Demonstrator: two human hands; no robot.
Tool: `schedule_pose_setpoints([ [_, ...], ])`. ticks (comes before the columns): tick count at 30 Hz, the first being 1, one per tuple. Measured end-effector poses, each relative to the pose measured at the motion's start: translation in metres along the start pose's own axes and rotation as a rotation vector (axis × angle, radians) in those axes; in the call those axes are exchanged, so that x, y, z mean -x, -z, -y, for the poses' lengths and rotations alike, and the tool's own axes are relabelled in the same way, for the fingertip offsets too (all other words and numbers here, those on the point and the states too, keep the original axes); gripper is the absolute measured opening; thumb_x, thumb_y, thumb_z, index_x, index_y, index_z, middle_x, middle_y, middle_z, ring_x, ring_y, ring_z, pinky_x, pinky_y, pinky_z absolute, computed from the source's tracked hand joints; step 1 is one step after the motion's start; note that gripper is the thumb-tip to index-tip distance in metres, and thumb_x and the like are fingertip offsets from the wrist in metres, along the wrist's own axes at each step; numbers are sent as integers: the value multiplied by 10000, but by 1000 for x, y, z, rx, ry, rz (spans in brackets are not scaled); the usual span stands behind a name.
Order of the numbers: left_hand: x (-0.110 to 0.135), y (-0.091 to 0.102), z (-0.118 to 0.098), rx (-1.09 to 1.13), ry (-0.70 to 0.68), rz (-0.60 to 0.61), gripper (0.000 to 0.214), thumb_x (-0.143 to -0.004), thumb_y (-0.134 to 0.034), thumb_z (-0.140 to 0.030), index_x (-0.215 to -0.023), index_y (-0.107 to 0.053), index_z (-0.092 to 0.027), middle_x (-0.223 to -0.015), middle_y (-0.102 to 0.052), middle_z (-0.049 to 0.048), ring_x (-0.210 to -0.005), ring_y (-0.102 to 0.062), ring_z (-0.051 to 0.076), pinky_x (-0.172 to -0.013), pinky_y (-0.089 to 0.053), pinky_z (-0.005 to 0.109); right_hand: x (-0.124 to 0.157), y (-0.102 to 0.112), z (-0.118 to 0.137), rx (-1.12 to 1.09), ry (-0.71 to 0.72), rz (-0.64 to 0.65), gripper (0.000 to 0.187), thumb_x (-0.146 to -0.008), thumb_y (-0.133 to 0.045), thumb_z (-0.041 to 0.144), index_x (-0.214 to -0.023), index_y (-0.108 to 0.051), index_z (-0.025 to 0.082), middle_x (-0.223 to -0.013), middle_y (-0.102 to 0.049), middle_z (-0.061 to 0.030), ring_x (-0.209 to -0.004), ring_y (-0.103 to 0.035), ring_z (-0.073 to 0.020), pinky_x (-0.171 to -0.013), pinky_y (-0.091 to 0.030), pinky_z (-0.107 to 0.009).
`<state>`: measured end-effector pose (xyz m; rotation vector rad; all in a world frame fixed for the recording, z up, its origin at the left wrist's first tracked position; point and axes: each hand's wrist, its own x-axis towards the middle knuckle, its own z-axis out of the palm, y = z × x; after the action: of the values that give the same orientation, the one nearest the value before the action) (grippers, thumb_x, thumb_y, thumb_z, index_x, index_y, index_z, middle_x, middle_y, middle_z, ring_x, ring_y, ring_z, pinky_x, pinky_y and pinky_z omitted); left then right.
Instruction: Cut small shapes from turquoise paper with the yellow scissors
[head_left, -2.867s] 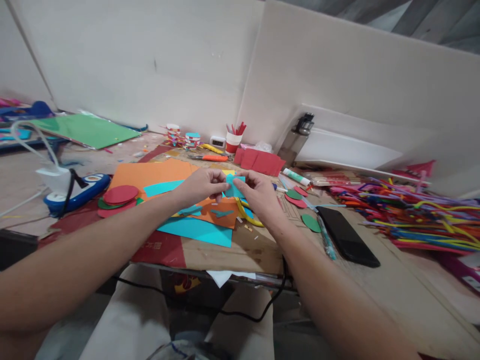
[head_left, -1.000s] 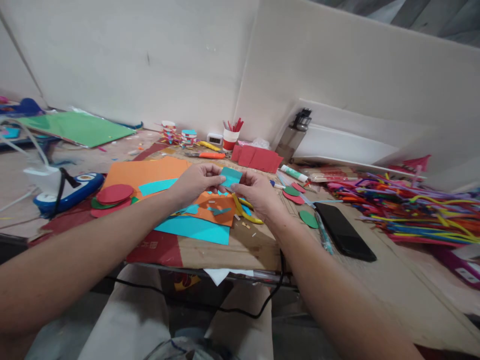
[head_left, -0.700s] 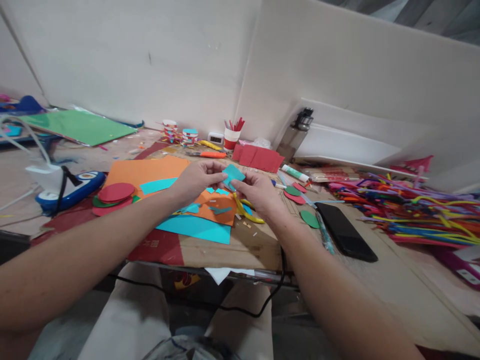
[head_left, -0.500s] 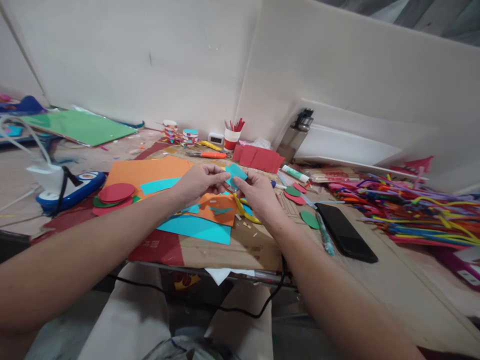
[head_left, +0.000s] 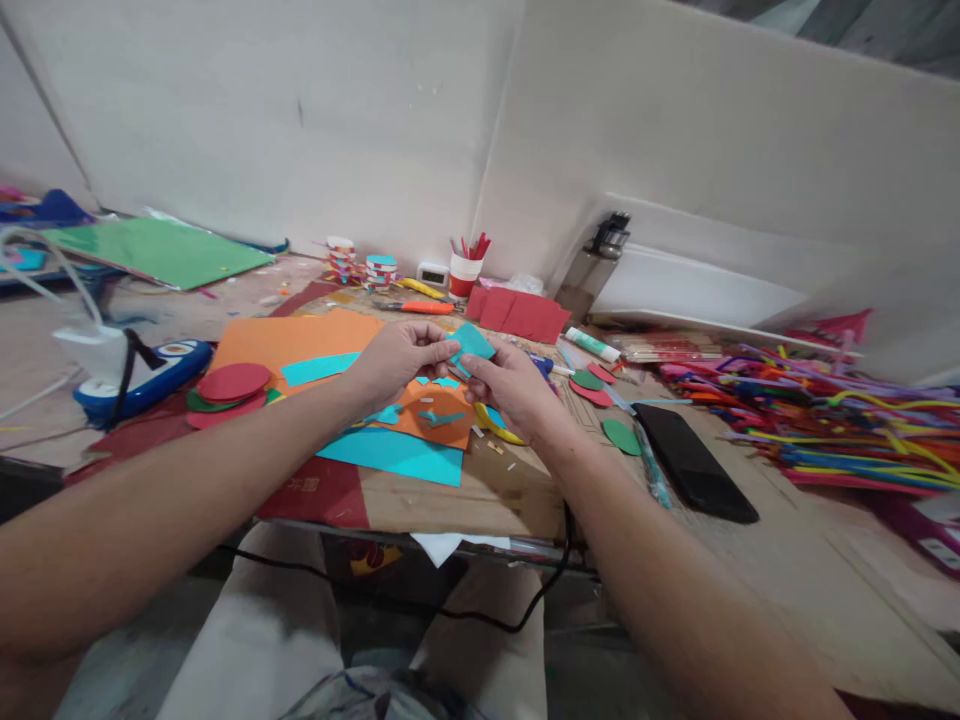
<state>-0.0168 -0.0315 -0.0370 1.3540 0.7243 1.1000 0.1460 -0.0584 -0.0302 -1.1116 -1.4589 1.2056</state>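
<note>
A small piece of blue paper [head_left: 474,341] is pinched between my two hands above the table. My left hand [head_left: 403,358] grips its left edge with thumb and fingers; my right hand [head_left: 511,383] has the lower right part. Below them lie an orange sheet [head_left: 436,415] with blue scraps on it and a blue strip [head_left: 397,458]. Yellow-handled scissors [head_left: 496,425] rest partly hidden under my right hand. Behind my left forearm sit a large orange sheet [head_left: 300,338] and another blue strip [head_left: 321,369].
Red and green paper circles [head_left: 234,382] are stacked at left beside a blue power strip [head_left: 169,370]. A black phone [head_left: 694,462], a glue stick [head_left: 592,344] and many pipe cleaners [head_left: 840,415] lie to the right. A cup of red sticks [head_left: 465,272] and a bottle [head_left: 592,270] stand at the back.
Both hands keep hold of the blue paper in nearly the same place, with only slight finger movement. The view has shifted very slightly.
</note>
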Motion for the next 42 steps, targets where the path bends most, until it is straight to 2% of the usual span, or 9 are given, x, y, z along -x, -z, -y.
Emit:
schedule_pose_setpoints([
  [6, -5, 5, -2, 280, 46, 46, 275, -647, -818, -283, -717, -622, -103, -597, -604, -10, -517, -529, 48, -558, -451, 177, 3, 0, 5, -234, 96, 142, 321, -723, -724, 452, -839, -592, 183, -696, -564, 37, -579, -522, -69, -599, -467, -228],
  [9, -9, 11, 0, 300, -50, 50, 276, -642, -825, -283, -760, -635, -122, -635, -637, -7, -565, -574, 63, -615, -487, 191, 5, 0, 8, -251, 135, 130, 297, -724, -737, 423, -863, -628, 184, -707, -601, 33, -595, -546, -64, -612, -464, -213],
  [12, -8, 19, -4, 144, -275, 72, 227, -689, -792, -311, -748, -647, -145, -656, -666, 14, -609, -615, 103, -636, -509, 235, 5, 1, 10, -292, 132, 105, 283, -716, -733, 419, -851, -638, 189, -726, -621, 35, -585, -554, -60, -611, -478, -218],
  [16, 2, 28, -23, -257, -635, 130, 118, -732, -756, -278, -729, -717, -167, -801, -722, 77, -808, -674, 173, -753, -532, 300, 7, 6, 13, -203, 63, 98, 257, -700, -728, 377, -844, -665, 174, -658, -611, 43, -548, -567, -67, -589, -491, -227],
  [23, 9, 35, -36, -534, -840, 215, 88, -797, -690, -259, -769, -762, -216, -871, -736, 95, -832, -686, 184, -752, -546, 314, 12, 14, 20, 48, 37, 139, 121, -769, -642, 266, -809, -675, 156, -621, -641, 20, -549, -598, -79, -561, -467, -208],
  [29, 9, 36, -32, -562, -807, 282, 98, -808, -672, -228, -797, -770, -230, -891, -745, 86, -839, -693, 182, -769, -551, 318, 14, 13, 24, 39, 43, 144, 151, -748, -682, 293, -778, -656, 147, -590, -618, 27, -526, -581, -74, -543, -455, -203],
  [33, 13, 24, -26, -471, -687, 92, 102, -805, -665, -219, -785, -765, -210, -879, -753, 74, -817, -698, 181, -745, -560, 311, 13, 11, 21, -157, -41, 131, 265, -624, -787, 319, -697, -592, 156, -560, -578, 47, -501, -546, -66, -526, -455, -205],
  [36, 11, 16, -19, -366, -505, -82, 72, -761, -699, -217, -792, -756, -186, -766, -736, 51, -691, -677, 159, -643, -553, 281, 11, 12, 18, -295, -89, 114, 320, -573, -818, 328, -693, -571, 162, -541, -556, 59, -486, -520, -56, -518, -447, -198],
  [42, 3, 16, -16, 29, -235, -98, 108, -719, -705, -193, -806, -658, -151, -591, -597, -8, -515, -552, 94, -459, -443, 202, 9, 15, 17, -339, -93, -23, 280, -586, -760, 265, -672, -509, 175, -511, -528, 70, -471, -478, -47, -506, -425, -185],
])
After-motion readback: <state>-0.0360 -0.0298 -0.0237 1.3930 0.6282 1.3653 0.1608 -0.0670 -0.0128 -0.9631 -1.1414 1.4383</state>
